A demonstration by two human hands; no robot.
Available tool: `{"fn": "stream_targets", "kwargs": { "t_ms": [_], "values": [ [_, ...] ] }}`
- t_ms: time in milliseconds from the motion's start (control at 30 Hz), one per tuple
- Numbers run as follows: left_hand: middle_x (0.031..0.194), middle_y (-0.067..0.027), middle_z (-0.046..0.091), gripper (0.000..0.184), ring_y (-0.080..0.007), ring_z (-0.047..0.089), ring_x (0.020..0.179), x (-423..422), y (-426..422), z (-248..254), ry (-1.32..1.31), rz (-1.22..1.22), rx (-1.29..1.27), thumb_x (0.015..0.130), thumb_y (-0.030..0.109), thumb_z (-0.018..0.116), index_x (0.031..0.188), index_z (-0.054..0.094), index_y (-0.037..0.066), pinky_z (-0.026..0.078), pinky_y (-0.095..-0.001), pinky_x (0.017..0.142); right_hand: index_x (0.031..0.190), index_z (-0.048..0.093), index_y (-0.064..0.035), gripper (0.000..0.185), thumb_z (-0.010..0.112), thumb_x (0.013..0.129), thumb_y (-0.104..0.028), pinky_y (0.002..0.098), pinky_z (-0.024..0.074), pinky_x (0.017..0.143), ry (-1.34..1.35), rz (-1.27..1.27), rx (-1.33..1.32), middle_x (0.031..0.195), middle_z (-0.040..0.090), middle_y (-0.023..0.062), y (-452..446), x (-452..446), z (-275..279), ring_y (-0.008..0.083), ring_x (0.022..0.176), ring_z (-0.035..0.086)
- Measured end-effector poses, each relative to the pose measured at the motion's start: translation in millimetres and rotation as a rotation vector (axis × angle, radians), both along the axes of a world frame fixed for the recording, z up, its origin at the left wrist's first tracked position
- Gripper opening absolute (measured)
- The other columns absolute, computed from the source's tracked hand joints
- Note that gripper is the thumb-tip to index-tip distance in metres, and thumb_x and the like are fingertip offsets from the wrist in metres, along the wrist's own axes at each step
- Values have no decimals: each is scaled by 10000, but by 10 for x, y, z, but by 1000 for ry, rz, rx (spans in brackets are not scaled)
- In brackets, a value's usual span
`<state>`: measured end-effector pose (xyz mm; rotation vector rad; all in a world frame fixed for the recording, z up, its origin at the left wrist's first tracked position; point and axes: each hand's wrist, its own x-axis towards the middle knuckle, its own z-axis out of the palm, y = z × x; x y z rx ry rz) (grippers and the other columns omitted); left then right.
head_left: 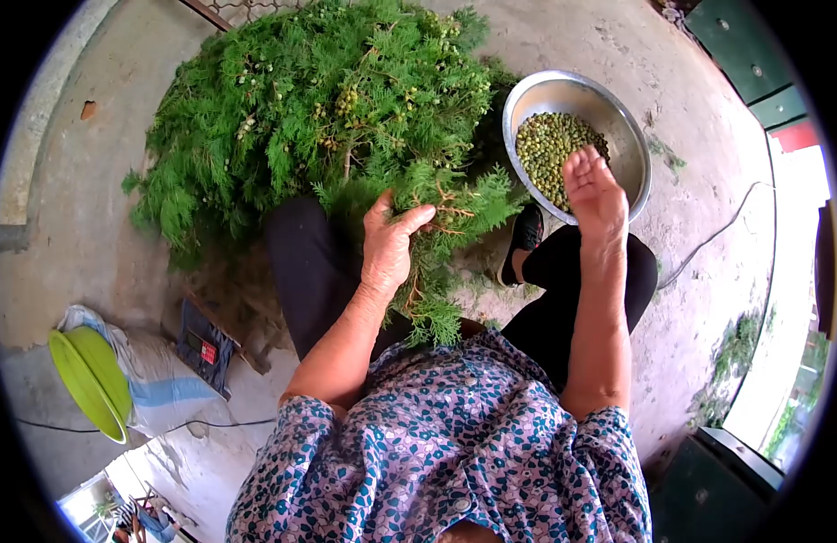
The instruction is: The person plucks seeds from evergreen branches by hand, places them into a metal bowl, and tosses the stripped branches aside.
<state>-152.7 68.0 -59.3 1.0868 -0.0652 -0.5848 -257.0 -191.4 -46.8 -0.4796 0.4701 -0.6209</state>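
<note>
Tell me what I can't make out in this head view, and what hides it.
All in the head view:
- Left hand: some fingers are hidden by the hand itself and the held branch.
- Green cones in the bowl: partly covered by the right hand.
- Left foot: hidden by the leafy pile.
- Red patch near the sack: too small to read.

Pale, stained concrete floor point(699, 136). At 11 o'clock it carries a heap of green branches point(282, 118); between 1 and 2 o'clock, a metal basin point(625, 127). A sack point(160, 366) sits at 8 o'clock.
</note>
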Motion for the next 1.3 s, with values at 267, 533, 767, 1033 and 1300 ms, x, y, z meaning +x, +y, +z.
{"fn": "stream_targets", "kwargs": {
  "t_ms": [267,533,767,1033,1300],
  "values": [
    [912,-76,615,333,-169,590,817,51,-85,80,269,142,-17,738,-56,600,1049,520,30,465,-307,775,927,610,35,171,521,861,-96,247,492,553,419,734,-668,762,613,80,881,-67,282,136,636,591],
    [932,-57,610,320,-149,579,833,1,-112,115,116,91,-66,749,-44,616,1044,526,38,468,-283,767,878,623,-17,148,674,755,-82,201,423,540,394,226,-866,700,563,-2,1364,144,-5,66,585,501],
    [899,-51,618,320,-143,587,794,-29,-119,144,66,39,-53,749,-33,630,1041,517,33,469,-278,753,884,626,-21,247,724,697,-150,256,459,564,569,170,-1127,721,600,82,1429,253,-75,155,579,546],
    [884,-49,621,308,-134,582,771,-46,-168,108,58,58,-80,752,-29,631,1031,517,35,459,-254,674,845,573,2,162,561,851,-159,225,381,453,324,320,-268,604,556,39,1453,220,-46,96,506,501],
    [842,-55,619,262,-150,581,712,-75,-244,123,133,47,-103,772,-50,594,1008,532,45,465,-258,623,839,495,-9,162,459,909,-150,265,418,491,359,183,110,691,500,35,1513,310,-31,126,538,480]
  ]
}}
